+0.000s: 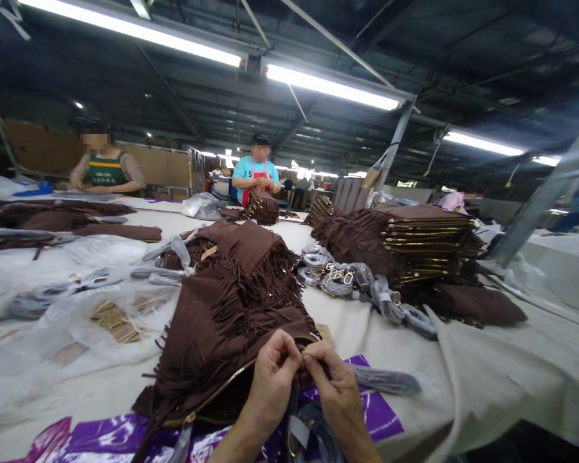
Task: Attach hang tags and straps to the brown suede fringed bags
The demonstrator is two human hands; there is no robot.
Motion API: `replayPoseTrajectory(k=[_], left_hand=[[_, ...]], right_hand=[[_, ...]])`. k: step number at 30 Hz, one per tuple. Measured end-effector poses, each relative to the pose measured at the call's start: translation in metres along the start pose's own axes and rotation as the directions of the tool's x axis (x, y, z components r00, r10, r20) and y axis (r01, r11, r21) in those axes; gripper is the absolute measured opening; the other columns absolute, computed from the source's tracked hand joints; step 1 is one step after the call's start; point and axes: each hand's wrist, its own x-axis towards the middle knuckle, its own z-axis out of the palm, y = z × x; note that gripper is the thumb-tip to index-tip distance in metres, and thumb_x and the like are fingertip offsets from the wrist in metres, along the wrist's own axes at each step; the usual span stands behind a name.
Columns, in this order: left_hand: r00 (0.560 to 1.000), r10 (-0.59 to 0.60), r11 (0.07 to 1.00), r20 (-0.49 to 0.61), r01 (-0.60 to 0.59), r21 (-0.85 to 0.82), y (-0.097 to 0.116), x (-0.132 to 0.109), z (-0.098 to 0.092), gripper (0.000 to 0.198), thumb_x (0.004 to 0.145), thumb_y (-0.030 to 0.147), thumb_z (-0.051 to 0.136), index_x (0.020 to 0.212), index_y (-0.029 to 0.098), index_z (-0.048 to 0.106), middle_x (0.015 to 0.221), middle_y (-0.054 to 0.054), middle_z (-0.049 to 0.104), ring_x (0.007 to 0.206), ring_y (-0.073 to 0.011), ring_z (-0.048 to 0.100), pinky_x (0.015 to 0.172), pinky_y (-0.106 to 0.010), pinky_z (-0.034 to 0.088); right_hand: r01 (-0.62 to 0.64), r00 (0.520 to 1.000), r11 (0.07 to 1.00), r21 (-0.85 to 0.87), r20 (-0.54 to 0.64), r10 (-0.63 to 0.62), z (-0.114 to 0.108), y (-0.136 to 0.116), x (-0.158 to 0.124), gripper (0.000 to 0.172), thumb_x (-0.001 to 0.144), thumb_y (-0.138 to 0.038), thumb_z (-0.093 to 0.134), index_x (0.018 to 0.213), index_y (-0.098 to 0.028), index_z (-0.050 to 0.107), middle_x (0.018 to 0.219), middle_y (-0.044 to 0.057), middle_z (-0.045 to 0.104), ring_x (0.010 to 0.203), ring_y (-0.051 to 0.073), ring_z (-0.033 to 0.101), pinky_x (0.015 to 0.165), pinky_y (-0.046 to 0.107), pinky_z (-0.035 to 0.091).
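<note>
A brown fringed bag (197, 341) with a gold zipper, partly open, lies in front of me on purple plastic (379, 411). At the bag's right end, my left hand (276, 370) and my right hand (330, 379) meet with fingertips pinched together. A small item between them is too hidden to name. Below the hands hangs a wrapped grey strap (318, 427) with a metal ring. More brown fringed material (241, 244) lies just beyond the bag. A tan tag (325, 333) shows behind my right hand.
Stacked brown bags (424, 238) stand at the right, with wrapped straps (338, 280) before them. Clear plastic holding tan tags (116, 321) lies at the left, near more brown pieces (120, 231). Two people (258, 173) work across the cloth-covered table (516, 366). A metal post (550, 186) rises at right.
</note>
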Motion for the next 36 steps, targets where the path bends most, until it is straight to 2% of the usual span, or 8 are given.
replayPoseTrajectory(k=[10, 14, 16, 19, 23, 29, 33, 36], left_hand=[[0.999, -0.041, 0.992, 0.036, 0.036, 0.124, -0.008, -0.001, -0.005, 0.012, 0.075, 0.023, 0.056, 0.069, 0.019, 0.046, 0.058, 0.006, 0.041, 0.051, -0.0090, 0.038, 0.050, -0.020, 0.033], [0.987, -0.006, 0.928, 0.162, -0.055, 0.367, 0.017, -0.007, -0.012, 0.025, 0.082, 0.016, 0.051, 0.107, 0.019, 0.057, 0.072, 0.001, 0.060, 0.064, -0.0134, 0.055, 0.062, -0.023, 0.045], [0.959, 0.058, 0.783, 0.278, -0.217, 0.583, 0.037, -0.017, -0.026, 0.044, 0.082, 0.009, 0.049, 0.124, 0.022, 0.054, 0.102, -0.005, 0.067, 0.088, -0.0175, 0.062, 0.082, -0.028, 0.048], [0.918, 0.062, 0.331, 0.391, -0.389, 0.860, 0.056, -0.037, -0.059, 0.066, 0.075, 0.003, 0.056, 0.136, 0.027, 0.047, 0.141, -0.008, 0.049, 0.122, -0.0267, 0.049, 0.105, -0.041, 0.038], [0.940, -0.043, -0.102, 0.339, -0.341, 0.934, 0.057, -0.051, -0.100, 0.047, 0.080, 0.004, 0.053, 0.123, 0.019, 0.057, 0.131, -0.013, 0.055, 0.114, -0.0278, 0.052, 0.098, -0.044, 0.044], [0.956, 0.039, 0.105, 0.290, -0.292, 0.950, 0.081, -0.026, -0.100, 0.022, 0.089, 0.011, 0.046, 0.083, 0.019, 0.066, 0.112, -0.007, 0.060, 0.101, -0.0192, 0.058, 0.090, -0.029, 0.047], [0.921, 0.009, 0.273, 0.389, -0.377, 0.885, 0.106, -0.013, -0.084, 0.019, 0.087, 0.014, 0.052, 0.081, 0.019, 0.070, 0.107, -0.005, 0.065, 0.097, -0.0198, 0.061, 0.088, -0.028, 0.045], [0.902, -0.012, 0.333, 0.431, -0.403, 0.853, 0.106, -0.016, -0.087, 0.018, 0.085, 0.013, 0.055, 0.081, 0.019, 0.071, 0.102, -0.005, 0.067, 0.095, -0.0200, 0.062, 0.087, -0.027, 0.044]], right_hand=[[0.042, 0.973, 0.986, -0.159, 0.230, -0.004, -0.011, 0.003, 0.007, 0.025, 0.094, -0.028, 0.052, 0.071, -0.022, 0.061, 0.068, 0.000, 0.060, 0.065, 0.017, 0.058, 0.063, 0.027, 0.046], [0.296, 0.946, 0.865, -0.406, 0.249, -0.207, -0.027, -0.002, -0.015, 0.030, 0.095, -0.032, 0.051, 0.118, -0.023, 0.066, 0.121, 0.012, 0.066, 0.109, 0.027, 0.063, 0.090, 0.036, 0.052], [0.469, 0.873, 0.744, -0.477, 0.379, -0.308, -0.041, 0.003, -0.038, 0.049, 0.089, -0.037, 0.061, 0.136, -0.026, 0.055, 0.144, 0.013, 0.051, 0.127, 0.033, 0.052, 0.100, 0.041, 0.048], [0.656, 0.739, 0.562, -0.504, 0.578, -0.345, -0.062, 0.025, -0.073, 0.056, 0.086, -0.029, 0.066, 0.140, -0.030, 0.051, 0.143, 0.011, 0.051, 0.127, 0.032, 0.053, 0.098, 0.036, 0.051], [0.706, 0.696, 0.507, -0.494, 0.616, -0.370, -0.074, 0.051, -0.090, 0.055, 0.075, -0.019, 0.073, 0.128, -0.020, 0.060, 0.144, 0.015, 0.049, 0.132, 0.036, 0.045, 0.103, 0.040, 0.049], [0.622, 0.748, 0.641, -0.449, 0.582, -0.318, -0.048, -0.005, -0.066, 0.030, 0.077, -0.020, 0.067, 0.106, -0.024, 0.066, 0.139, 0.012, 0.056, 0.128, 0.033, 0.052, 0.102, 0.039, 0.050], [0.494, 0.821, 0.688, -0.531, 0.546, -0.168, 0.002, -0.046, -0.033, 0.021, 0.077, -0.019, 0.067, 0.097, -0.022, 0.069, 0.127, 0.014, 0.064, 0.118, 0.035, 0.058, 0.091, 0.042, 0.054], [0.339, 0.907, 0.685, -0.645, 0.418, -0.055, 0.044, -0.042, 0.000, 0.016, 0.074, -0.011, 0.065, 0.086, -0.019, 0.072, 0.103, 0.017, 0.073, 0.099, 0.038, 0.066, 0.082, 0.047, 0.054]])
